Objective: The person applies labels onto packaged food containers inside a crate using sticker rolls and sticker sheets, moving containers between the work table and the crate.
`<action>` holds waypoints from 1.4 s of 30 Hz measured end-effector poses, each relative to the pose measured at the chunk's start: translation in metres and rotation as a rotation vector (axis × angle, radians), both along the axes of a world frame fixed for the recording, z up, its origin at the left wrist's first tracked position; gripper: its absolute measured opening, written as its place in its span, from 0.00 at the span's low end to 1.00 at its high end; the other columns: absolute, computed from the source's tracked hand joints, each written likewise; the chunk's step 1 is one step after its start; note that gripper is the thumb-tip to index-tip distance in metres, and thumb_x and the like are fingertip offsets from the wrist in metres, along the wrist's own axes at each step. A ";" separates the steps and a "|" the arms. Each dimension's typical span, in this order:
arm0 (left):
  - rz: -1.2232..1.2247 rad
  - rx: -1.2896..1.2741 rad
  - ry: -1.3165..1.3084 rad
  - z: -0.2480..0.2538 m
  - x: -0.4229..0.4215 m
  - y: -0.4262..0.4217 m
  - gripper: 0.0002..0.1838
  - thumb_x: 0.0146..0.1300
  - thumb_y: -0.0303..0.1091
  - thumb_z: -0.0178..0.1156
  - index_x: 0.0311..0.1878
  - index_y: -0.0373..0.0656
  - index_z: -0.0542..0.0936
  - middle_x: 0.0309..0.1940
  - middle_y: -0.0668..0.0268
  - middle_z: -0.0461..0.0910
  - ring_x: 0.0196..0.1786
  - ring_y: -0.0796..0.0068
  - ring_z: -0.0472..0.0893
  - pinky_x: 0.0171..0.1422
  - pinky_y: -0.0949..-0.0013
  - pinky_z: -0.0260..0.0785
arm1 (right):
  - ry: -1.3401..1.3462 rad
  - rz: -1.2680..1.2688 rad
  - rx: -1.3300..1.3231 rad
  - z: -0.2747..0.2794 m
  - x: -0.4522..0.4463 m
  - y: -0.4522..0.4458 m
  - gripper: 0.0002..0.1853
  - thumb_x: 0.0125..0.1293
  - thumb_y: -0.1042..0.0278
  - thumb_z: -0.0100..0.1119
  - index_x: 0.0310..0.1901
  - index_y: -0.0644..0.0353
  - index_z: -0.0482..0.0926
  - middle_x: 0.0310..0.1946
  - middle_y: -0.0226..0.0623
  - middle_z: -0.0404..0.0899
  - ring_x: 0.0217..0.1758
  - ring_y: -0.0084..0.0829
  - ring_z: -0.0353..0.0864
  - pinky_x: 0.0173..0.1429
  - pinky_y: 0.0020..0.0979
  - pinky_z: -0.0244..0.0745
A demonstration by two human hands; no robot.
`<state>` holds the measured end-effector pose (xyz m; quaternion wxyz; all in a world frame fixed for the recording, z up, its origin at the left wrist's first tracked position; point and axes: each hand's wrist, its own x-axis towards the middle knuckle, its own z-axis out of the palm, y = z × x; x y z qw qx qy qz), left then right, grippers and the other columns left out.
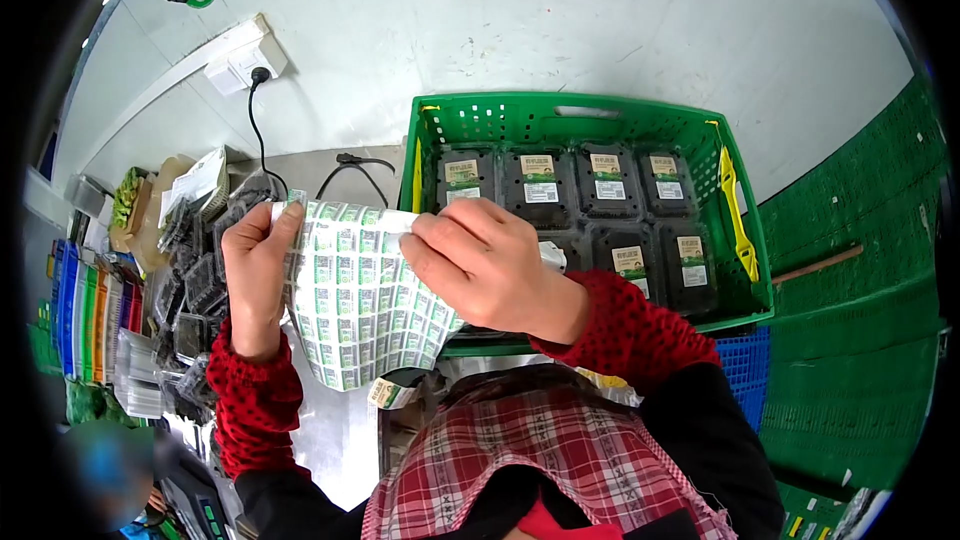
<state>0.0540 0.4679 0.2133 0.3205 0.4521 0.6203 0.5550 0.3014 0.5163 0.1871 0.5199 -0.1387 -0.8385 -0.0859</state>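
A sheet of small green-and-white printed stickers point(365, 290) hangs in front of me, its lower edge curling. My left hand point(262, 258) pinches the sheet's upper left corner between thumb and fingers. My right hand point(490, 265) has its fingers closed at the upper right corner, where a white strip of backing shows. Whether a single sticker is between the right fingertips cannot be seen. Behind the right hand, a green crate point(570, 110) holds several dark lidded plastic boxes point(540, 185) with paper labels on them.
Stacked clear plastic containers point(195, 310) stand at the left, near upright coloured folders point(90, 315). A black cable point(345, 162) lies behind the sheet, below a wall socket point(250, 65). A blue crate point(742, 370) is at the right. Part of another person point(115, 470) shows at lower left.
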 end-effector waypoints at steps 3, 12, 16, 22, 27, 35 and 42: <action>0.019 0.025 0.029 -0.007 -0.018 0.000 0.10 0.69 0.28 0.61 0.29 0.38 0.80 0.22 0.79 0.74 0.25 0.92 0.65 0.28 0.82 0.54 | 0.097 0.174 -0.194 0.006 0.005 0.005 0.08 0.51 0.76 0.66 0.35 0.62 0.83 0.33 0.32 0.79 0.29 0.26 0.75 0.31 0.26 0.73; 0.287 0.192 -0.006 0.025 -0.088 -0.082 0.09 0.72 0.32 0.58 0.43 0.36 0.82 0.35 0.70 0.83 0.34 0.88 0.78 0.39 0.82 0.67 | 0.514 -0.220 -1.687 -0.141 0.103 0.138 0.14 0.54 0.64 0.71 0.31 0.70 0.85 0.23 0.37 0.82 0.24 0.24 0.77 0.31 0.30 0.71; 0.290 0.187 0.009 0.026 -0.080 -0.086 0.08 0.72 0.32 0.58 0.43 0.37 0.81 0.34 0.73 0.81 0.34 0.89 0.74 0.40 0.83 0.64 | 0.021 -0.674 -1.216 -0.185 0.091 0.159 0.15 0.53 0.58 0.71 0.36 0.62 0.85 0.28 0.43 0.85 0.27 0.38 0.83 0.34 0.38 0.75; 0.415 0.225 0.061 0.012 -0.112 -0.115 0.13 0.73 0.35 0.57 0.51 0.35 0.81 0.41 0.68 0.83 0.41 0.83 0.80 0.47 0.79 0.70 | 0.122 -0.741 -1.067 -0.153 0.177 0.159 0.18 0.50 0.56 0.76 0.34 0.62 0.85 0.27 0.45 0.85 0.30 0.40 0.85 0.37 0.37 0.79; 0.347 0.227 -0.003 0.013 -0.109 -0.112 0.15 0.74 0.36 0.57 0.54 0.35 0.80 0.44 0.65 0.84 0.41 0.82 0.82 0.45 0.78 0.74 | 0.230 -0.666 -1.110 -0.203 0.214 0.171 0.15 0.50 0.64 0.76 0.34 0.63 0.83 0.26 0.41 0.85 0.30 0.37 0.85 0.37 0.36 0.79; 0.326 0.262 0.047 0.015 -0.098 -0.094 0.13 0.73 0.35 0.57 0.52 0.35 0.80 0.44 0.64 0.84 0.43 0.81 0.81 0.47 0.77 0.73 | -0.143 -1.045 -0.941 -0.149 0.245 0.165 0.22 0.45 0.58 0.78 0.39 0.60 0.81 0.37 0.47 0.85 0.40 0.47 0.85 0.45 0.44 0.79; 0.394 0.233 0.075 0.020 -0.080 -0.083 0.16 0.74 0.36 0.55 0.55 0.33 0.79 0.48 0.63 0.83 0.47 0.78 0.81 0.52 0.74 0.72 | 0.153 -0.823 -1.085 -0.187 0.338 0.195 0.14 0.44 0.75 0.72 0.36 0.62 0.81 0.31 0.45 0.84 0.38 0.42 0.84 0.46 0.36 0.78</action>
